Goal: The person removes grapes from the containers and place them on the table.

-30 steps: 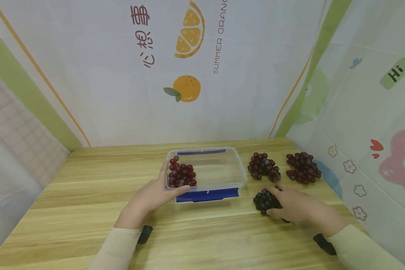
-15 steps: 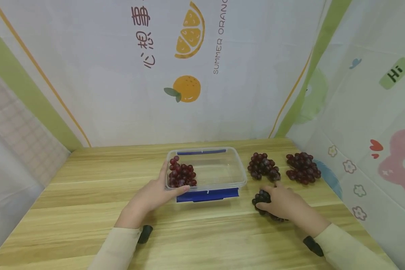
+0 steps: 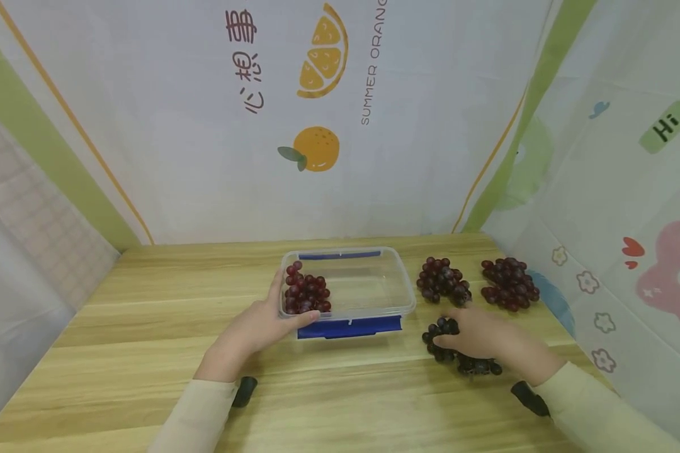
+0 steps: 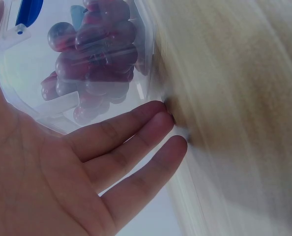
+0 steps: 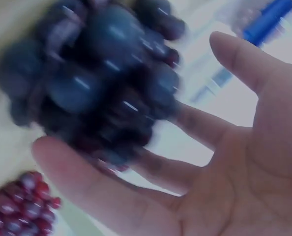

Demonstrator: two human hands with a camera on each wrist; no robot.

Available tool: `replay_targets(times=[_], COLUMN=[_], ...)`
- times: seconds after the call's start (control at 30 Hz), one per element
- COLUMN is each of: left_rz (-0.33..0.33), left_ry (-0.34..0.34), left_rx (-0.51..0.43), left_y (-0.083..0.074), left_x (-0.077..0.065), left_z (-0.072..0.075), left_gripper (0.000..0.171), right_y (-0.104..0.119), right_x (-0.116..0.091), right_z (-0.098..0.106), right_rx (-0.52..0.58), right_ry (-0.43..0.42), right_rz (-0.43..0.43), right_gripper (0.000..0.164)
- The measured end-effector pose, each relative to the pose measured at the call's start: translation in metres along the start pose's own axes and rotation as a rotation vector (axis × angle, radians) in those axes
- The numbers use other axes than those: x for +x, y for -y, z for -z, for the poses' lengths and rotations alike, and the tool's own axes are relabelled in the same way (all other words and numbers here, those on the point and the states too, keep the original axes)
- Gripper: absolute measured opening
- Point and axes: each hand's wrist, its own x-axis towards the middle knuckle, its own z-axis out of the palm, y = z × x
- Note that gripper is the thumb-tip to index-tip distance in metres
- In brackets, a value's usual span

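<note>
My left hand [image 3: 263,322] rests against the near left corner of a clear plastic food container [image 3: 368,283]. Its thumb lies along the front rim, and in the left wrist view straight fingers [image 4: 131,142] reach down beside the wall to the tabletop. Inside, a bunch of red grapes [image 3: 306,292] fills the left end. To the right of the container, my right hand [image 3: 478,330] is over a bunch of black grapes [image 3: 478,365]. Seen from the right wrist, its fingers are spread around those black grapes [image 5: 97,73], and the thumb stands apart from them.
Behind the right hand lie two more bunches of grapes, a dark red bunch [image 3: 442,280] near the container and another red bunch [image 3: 510,283] farther right. A blue latch flap [image 3: 348,327] hangs off the container's front. Printed cloth [image 3: 204,189] closes off the wooden table's back.
My right hand has shifted slightly left and away from me over the black grapes, so more of the bunch's near right part shows. The left hand and container stay put.
</note>
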Motion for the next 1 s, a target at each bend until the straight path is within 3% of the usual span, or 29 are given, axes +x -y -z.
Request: replay_targets(times=[0.17, 0.4, 0.57, 0.83, 1.0], left_rz=[-0.007, -0.008, 0.003, -0.003, -0.001], left_ry=[0.003, -0.001, 0.000, 0.002, -0.001], left_rx=[-0.005, -0.011, -0.012, -0.017, -0.020], left_y=[-0.001, -0.001, 0.000, -0.001, -0.002], left_x=[0.001, 0.002, 0.001, -0.002, -0.002], left_z=[0.001, 0.000, 0.000, 0.000, 0.000], left_gripper=[0.134, 0.134, 0.135, 0.134, 0.134], right_y=[0.013, 0.037, 0.052, 0.067, 0.080], right_x=[-0.006, -0.006, -0.004, -0.003, 0.001], right_z=[0.029, 0.065, 0.078, 0.092, 0.100], right_rx=[-0.063, -0.042, -0.061, -0.053, -0.085], right_ry=[-0.028, -0.023, -0.010, 0.030, 0.026], right_rz=[0.055, 0.064, 0.089, 0.157, 0.158], right_gripper=[0.076, 0.068, 0.066, 0.037, 0.049])
